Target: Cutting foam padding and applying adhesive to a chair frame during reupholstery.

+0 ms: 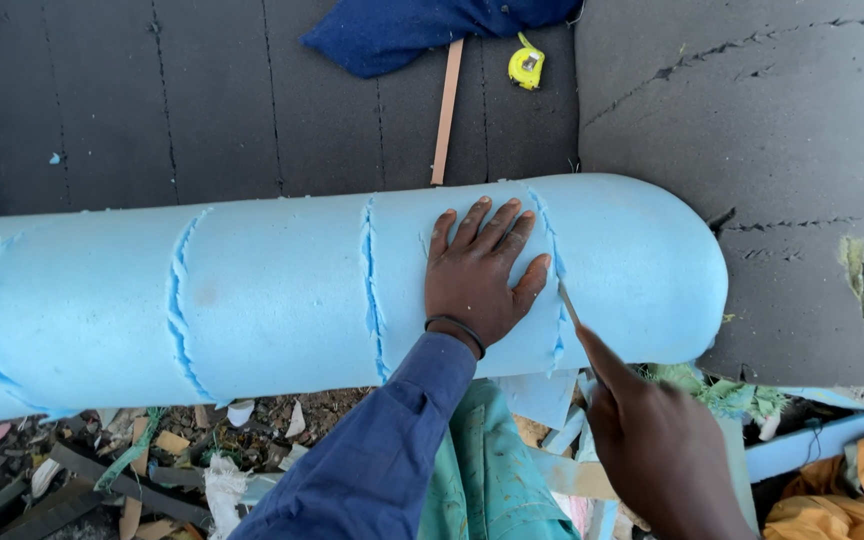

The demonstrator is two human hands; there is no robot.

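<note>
Matt blue foam roll point(272, 295), rough seams

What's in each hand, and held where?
Right hand holds a thin blade by its lower end, tip at the blue foam roll. Left hand holds nothing; it lies flat on the foam.

Bright, even daylight; soft shadows, no glare; focus sharp throughout, slight wide-angle curve at edges

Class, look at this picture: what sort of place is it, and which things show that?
Probably an upholstery workshop: a rounded blue foam roll with cut seams, dark grey foam sheets, a yellow tape measure, and offcuts on the floor.
</note>
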